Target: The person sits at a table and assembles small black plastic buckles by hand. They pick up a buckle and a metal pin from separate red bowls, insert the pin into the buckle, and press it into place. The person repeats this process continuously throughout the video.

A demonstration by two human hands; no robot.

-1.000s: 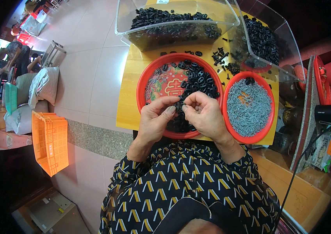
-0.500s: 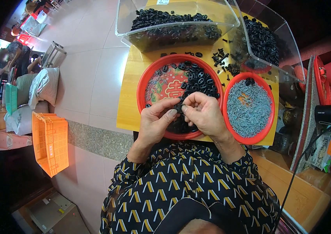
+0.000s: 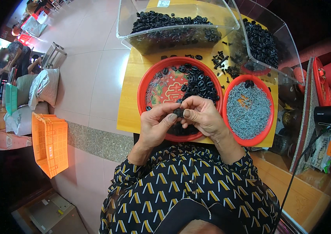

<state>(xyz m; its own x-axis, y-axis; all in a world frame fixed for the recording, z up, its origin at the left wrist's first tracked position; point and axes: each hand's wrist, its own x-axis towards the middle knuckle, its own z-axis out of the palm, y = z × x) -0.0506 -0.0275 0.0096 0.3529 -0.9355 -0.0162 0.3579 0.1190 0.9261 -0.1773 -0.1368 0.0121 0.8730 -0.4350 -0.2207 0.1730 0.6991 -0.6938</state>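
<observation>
Left hand [image 3: 153, 121] and right hand [image 3: 205, 117], fingers [image 3: 163, 109] pinching one black piece [image 3: 178, 112]! Looks light, stiff; best held by its edges.

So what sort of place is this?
Probably a small, informal workshop, though I can't be sure: clear bins heaped with small black parts stand on a yellow table, near a red tray of small grey pieces, and stuffed sacks sit off to the left.
</observation>
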